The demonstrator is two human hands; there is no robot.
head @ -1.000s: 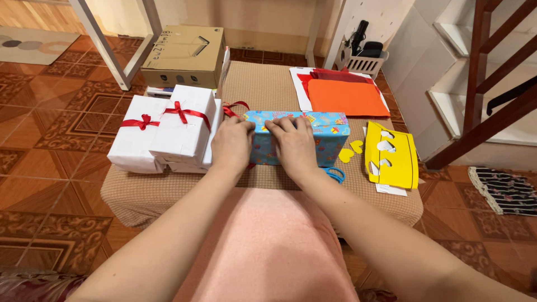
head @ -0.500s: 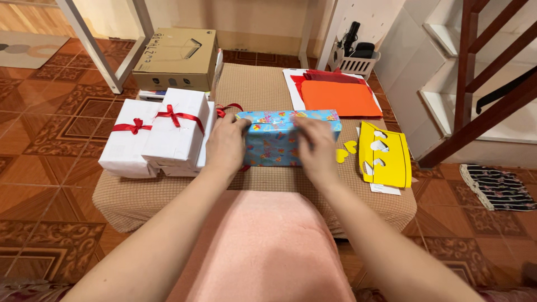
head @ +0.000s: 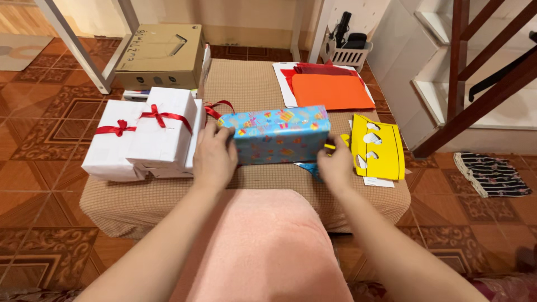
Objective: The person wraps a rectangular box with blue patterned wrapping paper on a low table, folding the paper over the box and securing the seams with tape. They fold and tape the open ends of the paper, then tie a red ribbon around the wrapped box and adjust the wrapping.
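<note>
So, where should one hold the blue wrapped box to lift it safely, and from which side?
Probably by its two short ends, one hand from each side. The blue wrapped box is long and lies crosswise; the left hand is on its left end, the right hand by its lower right corner.

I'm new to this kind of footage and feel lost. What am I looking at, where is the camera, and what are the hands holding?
There is no machine here: a person wears a camera on the head, looking down at their own two bare hands. The left hand and right hand grip the two ends of a blue patterned gift box, lifted at a tilt over a padded beige table. Beside it lie white boxes with red ribbons, a yellow sheet with cut-out hearts, orange paper and a cardboard box.
</note>
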